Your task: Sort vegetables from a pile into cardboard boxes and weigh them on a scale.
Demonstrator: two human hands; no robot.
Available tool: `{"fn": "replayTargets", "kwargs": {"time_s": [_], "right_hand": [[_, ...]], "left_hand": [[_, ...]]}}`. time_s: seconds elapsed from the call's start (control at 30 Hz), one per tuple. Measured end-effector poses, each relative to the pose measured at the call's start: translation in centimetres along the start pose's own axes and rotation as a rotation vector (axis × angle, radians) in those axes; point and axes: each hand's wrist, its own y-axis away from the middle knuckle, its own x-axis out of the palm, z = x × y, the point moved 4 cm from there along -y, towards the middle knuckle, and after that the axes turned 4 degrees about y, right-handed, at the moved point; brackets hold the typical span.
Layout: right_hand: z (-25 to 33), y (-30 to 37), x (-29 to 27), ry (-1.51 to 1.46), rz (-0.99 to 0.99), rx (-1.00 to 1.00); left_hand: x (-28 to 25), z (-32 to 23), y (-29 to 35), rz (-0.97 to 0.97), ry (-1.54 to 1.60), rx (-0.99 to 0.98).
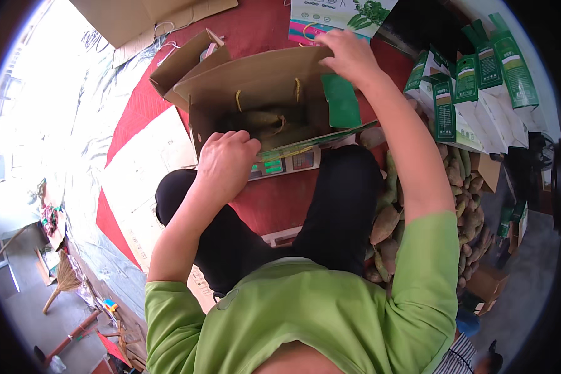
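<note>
In front of me stands an open carton [249,78], brown inside, with yellow cord handles and a green flap [341,100] at its right end. At its bottom, in shadow, lies a tuber [265,121] that looks like a sweet potato. My left hand [227,163] has its fingers curled over the carton's near edge, towards the left corner. At the far right corner, my right hand [350,55] grips the top of the far wall between thumb and fingers. Under the carton, a digital scale [290,164] with a green lit display partly shows.
A heap of tubers [386,224] lies along my right side. Folded green-and-white cartons [474,93] stand beyond it. Brown boxes [156,19] are at the far left, and a white-and-green printed carton [343,14] lies ahead. Flat cardboard [149,177] covers part of the red cloth [255,28].
</note>
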Motion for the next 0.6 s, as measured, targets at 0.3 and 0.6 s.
{"fn": "replayTargets", "kwargs": {"time_s": [0.3,0.6], "right_hand": [[3.7,-4.0,-0.6,0.122,0.034,-0.156],[20.1,-8.6,-8.7,0.065,-0.159,-0.418]], "left_hand": [[-2.7,4.4,2.1,-0.159,0.065,0.002],[-8.6,11.7,13.8,-0.444,0.037,-0.298]]}}
